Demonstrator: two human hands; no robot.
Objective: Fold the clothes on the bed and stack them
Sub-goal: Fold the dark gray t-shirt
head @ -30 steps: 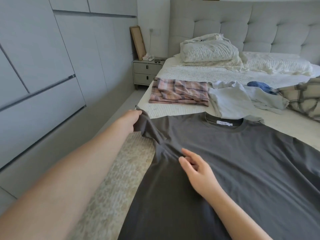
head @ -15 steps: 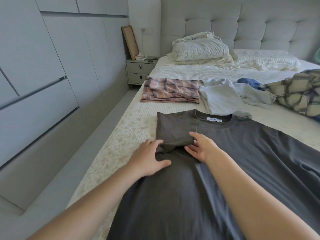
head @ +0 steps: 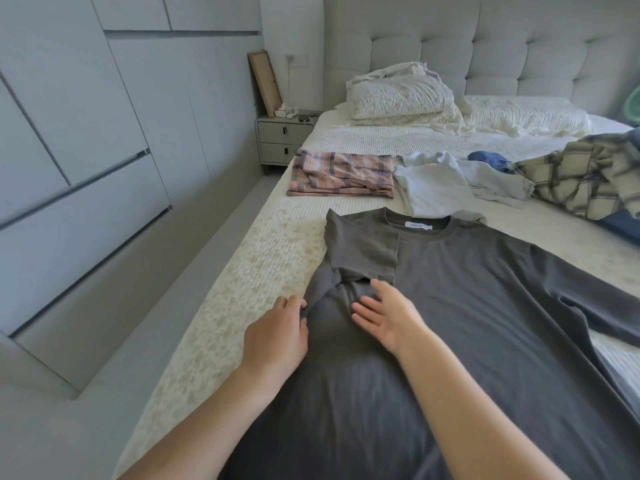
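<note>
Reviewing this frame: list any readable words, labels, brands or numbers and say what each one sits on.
White neck label inside the collar of the dark grey cotton T-shirt: small dark print, too blurred to read with confidence.
No other text, number or sign is visible on the clothes, the bed or the furniture.

We see a pale grey built-in wardrobe wall [head: 86, 161] along the left, a light grey floor [head: 207, 244], a two-drawer nightstand [head: 282, 140] with a wooden frame [head: 265, 83] leaning behind it, and a tufted grey headboard [head: 485, 50], all in soft daylight.
</note>
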